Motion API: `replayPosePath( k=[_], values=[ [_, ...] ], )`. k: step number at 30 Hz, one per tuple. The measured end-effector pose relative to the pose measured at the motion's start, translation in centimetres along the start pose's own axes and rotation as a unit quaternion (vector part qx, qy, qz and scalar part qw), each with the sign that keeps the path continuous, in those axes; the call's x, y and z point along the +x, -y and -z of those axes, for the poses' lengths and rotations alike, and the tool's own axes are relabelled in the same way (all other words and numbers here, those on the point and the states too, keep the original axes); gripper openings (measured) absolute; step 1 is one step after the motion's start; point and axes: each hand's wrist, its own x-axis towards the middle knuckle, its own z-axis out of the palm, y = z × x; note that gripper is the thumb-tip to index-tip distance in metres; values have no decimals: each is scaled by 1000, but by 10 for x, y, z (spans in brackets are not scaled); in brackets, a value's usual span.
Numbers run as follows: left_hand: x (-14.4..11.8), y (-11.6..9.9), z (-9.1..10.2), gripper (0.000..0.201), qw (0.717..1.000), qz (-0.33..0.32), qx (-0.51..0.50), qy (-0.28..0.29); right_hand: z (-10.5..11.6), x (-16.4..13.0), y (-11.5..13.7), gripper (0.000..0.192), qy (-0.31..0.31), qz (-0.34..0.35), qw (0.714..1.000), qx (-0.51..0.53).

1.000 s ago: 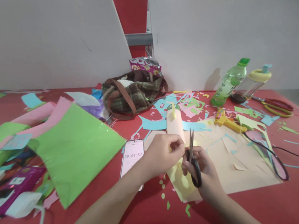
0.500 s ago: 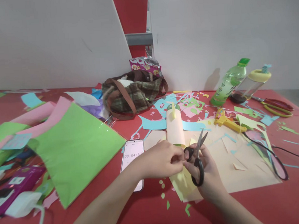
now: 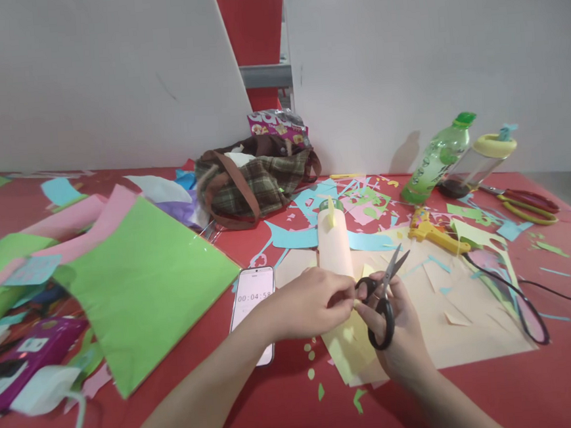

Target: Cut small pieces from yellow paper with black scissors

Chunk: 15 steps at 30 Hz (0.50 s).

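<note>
Black-handled scissors [image 3: 386,298] rest in my right hand [image 3: 404,330], blades parted and aimed up and away. My left hand [image 3: 322,301] is closed in a pinch, fingertips meeting the right thumb and finger over a tiny pale yellow piece [image 3: 356,304], mostly hidden. Just beyond my hands is a cylinder wrapped in pale paper [image 3: 334,246], with a yellow paper flap [image 3: 331,212] on it and a green top end. Beneath my hands lie yellow paper sheets [image 3: 353,354]. A phone [image 3: 255,292] showing a timer lies partly under my left forearm.
A green kite-shaped sheet [image 3: 152,284] lies left, near a white charger [image 3: 45,390]. A plaid bag [image 3: 273,182] stands at the back. To the right are a yellow glue gun [image 3: 438,236], a green bottle [image 3: 437,162], a clear jar [image 3: 479,162], red-and-yellow-handled scissors [image 3: 532,204] and paper scraps.
My right hand and the scissors have shifted slightly right, and the blades tilt further right. My left fingertips moved a little right too. The pinched yellow piece shows more clearly.
</note>
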Motion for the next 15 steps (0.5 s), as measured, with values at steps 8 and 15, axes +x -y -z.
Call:
replayPosePath(
  k=[8, 15],
  values=[
    [2, 1, -4, 15, 999, -12, -37, -23, 0, 0, 0, 28, -11, 7, 1000, 3],
    [2, 3, -5, 14, 997, 4, -66, -34, 0, -1, 0, 28, -6, -13, 1000, -1]
  ],
)
